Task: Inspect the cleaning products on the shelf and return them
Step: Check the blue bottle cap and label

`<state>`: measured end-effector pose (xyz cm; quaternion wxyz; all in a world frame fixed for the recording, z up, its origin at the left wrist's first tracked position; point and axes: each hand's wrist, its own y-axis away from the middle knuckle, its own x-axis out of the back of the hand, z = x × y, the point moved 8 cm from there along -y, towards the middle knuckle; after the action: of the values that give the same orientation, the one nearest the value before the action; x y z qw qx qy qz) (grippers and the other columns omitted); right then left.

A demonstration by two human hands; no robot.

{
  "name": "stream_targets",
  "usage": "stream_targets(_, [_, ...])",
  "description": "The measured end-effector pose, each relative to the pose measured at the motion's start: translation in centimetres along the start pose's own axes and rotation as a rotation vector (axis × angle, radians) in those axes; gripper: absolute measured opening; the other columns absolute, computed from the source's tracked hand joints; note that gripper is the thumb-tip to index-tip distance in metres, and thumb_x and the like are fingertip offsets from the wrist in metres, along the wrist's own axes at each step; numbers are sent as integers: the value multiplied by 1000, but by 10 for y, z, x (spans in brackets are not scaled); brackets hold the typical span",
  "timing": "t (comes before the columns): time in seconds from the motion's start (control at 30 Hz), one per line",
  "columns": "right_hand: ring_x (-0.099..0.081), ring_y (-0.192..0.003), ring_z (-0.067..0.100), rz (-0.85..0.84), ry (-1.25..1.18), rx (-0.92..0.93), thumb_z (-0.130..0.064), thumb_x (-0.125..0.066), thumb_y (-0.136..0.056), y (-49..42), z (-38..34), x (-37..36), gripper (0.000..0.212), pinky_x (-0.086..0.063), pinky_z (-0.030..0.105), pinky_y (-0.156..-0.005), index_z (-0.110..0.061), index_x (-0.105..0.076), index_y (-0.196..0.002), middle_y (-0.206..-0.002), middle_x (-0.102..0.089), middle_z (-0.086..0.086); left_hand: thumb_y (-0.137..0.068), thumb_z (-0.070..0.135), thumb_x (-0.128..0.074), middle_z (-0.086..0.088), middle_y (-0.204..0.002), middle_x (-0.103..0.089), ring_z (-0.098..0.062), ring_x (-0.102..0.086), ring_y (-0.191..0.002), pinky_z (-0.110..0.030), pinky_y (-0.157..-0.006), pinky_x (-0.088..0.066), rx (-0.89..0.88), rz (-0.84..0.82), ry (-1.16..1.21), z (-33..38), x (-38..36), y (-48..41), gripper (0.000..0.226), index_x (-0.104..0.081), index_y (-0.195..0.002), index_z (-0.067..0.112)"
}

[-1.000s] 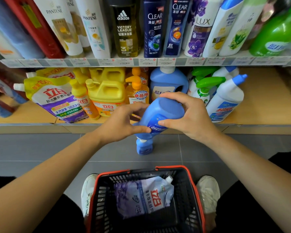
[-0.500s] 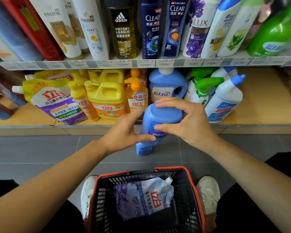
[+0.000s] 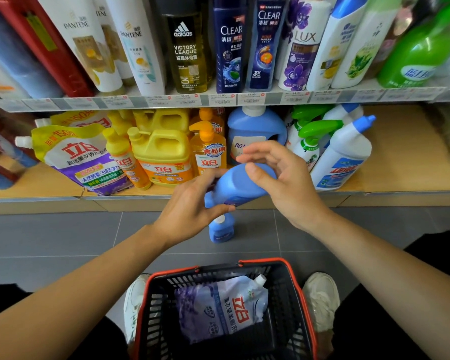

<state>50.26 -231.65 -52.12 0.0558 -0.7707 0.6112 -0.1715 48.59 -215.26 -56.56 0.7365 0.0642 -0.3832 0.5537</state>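
Head view: holding a blue bottle [image 3: 240,187] upside down in mid-air, cap toward the grey floor [image 3: 63,237], just in front of the lower shelf [image 3: 400,152]. Gripping it low, near the neck, with the left hand [image 3: 190,203], thumb across the front and fingers curled behind. Touching its upper body with the right hand [image 3: 283,185] by the thumb alone; fingers lifted off, spread and loosely bent above the bottle, clasping nothing. Behind, on the lower shelf: a larger blue jug [image 3: 255,128], an orange pump bottle [image 3: 209,149], yellow jugs [image 3: 164,154], a yellow-and-purple pouch [image 3: 81,159], green-triggered sprayers [image 3: 312,136] and a white bottle with a blue cap [image 3: 346,157]. Above these, a row of shampoo bottles [image 3: 231,48]. Lower down, on the floor between two white shoes [image 3: 321,300], a black basket [image 3: 161,320] with a red rim, and a pale purple pouch [image 3: 218,307] lying inside.
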Motion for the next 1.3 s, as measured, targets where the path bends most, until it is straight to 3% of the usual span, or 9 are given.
stream_targets(0.27, [-54,-128,31,7,569,418,-6,-64,-93,13,-20,-10,33,-39,36,-111,-5,-67,-126,-139,-59,13,-79,37,-82,14,-115,-69,-6,-68,-108,-35,-94,-57,131,138,93,-12,17,-4,53,-54,-124,32])
stream_targets(0.4, [-62,-118,36,136,674,600,11,-72,-84,20,-26,-9,32,-51,43,-101,0,-73,-114,-123,-68,15,-77,24,-86,16,-115,-68,-7,-67,-108,-28,-94,-56,182,149,164,-16,21,-5,53,-55,-120,31])
stream_targets(0.5, [-69,-100,33,241,636,659,4,-77,-84,22,-30,-1,18,-56,41,-88,1,-77,-102,-108,-73,14,-78,18,-87,15,-114,-69,-7,-67,-108,-24,-92,-55,209,146,197,-18,20,-4,53,-57,-119,28])
stream_targets(0.67, [-69,-97,15,303,383,220,-3,-80,-79,5,-4,18,39,-59,35,-84,-7,-70,-117,-111,-66,1,-75,27,-86,6,-113,-72,-14,-71,-104,-32,-83,-61,306,157,357,-22,18,-5,55,-61,-122,15])
stream_targets(0.87, [-68,-107,12,-203,80,-390,-9,-83,-78,9,67,-15,48,-56,40,-96,-18,-63,-121,-115,-72,-5,-79,16,-79,-7,-117,-74,-23,-71,-111,-39,-85,-61,379,242,708,-21,24,-10,49,-61,-123,8])
stream_targets(1.03, [-69,-111,19,-202,-231,-424,0,-81,-77,11,73,-20,48,-57,30,-86,-11,-62,-119,-120,-72,1,-81,15,-76,-5,-115,-75,-22,-72,-108,-31,-78,-61,368,235,810,-15,29,-16,46,-60,-124,13])
stream_targets(1.13, [-68,-110,25,-60,-292,-432,4,-82,-73,6,73,-11,50,-58,32,-85,-6,-61,-117,-118,-71,9,-71,18,-84,-6,-124,-68,-23,-70,-111,-36,-79,-62,377,345,665,-21,50,-20,73,-51,-136,14])
stream_targets(1.2, [-67,-109,24,39,-227,-396,2,-84,-70,0,67,2,51,-57,36,-90,-12,-65,-116,-114,-72,7,-64,23,-89,-3,-133,-60,-18,-69,-112,-35,-77,-62,418,404,578,-30,66,-18,94,-42,-145,25])
stream_targets(1.3, [-68,-97,10,120,-109,-307,-12,-86,-58,-8,54,20,48,-57,34,-85,-32,-74,-100,-99,-75,-9,-61,25,-90,-5,-125,-65,-10,-72,-102,-25,-71,-61,426,280,472,-34,64,-17,88,-49,-140,23])
